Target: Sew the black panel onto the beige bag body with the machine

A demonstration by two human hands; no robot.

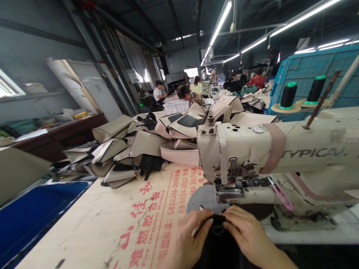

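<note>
A black piece of material (pixel 217 239) is held at the near edge of the table, just in front of the sewing machine (pixel 280 157), directly below its presser foot. It is pinched at its top edge by the left hand (pixel 186 239), whose fingers are curled closed with the thumb pressed onto the black material, and by the right hand (pixel 246 233), whose fingers are likewise folded down onto it from the other side; the two hands are nearly touching over the piece. A grey round plate (pixel 200 200) is seen just beyond the hands, under the machine's head. The wooden tabletop (pixel 112 216), printed with red characters, extends to the left of the machine. A heap of beige bag parts (pixel 134 145) is piled behind and to the left of the machine. Two black thread spools (pixel 288 95) are stood behind the machine, in front of a blue crate (pixel 308 71). Seated people (pixel 190 95) are visible far behind the machine.
</note>
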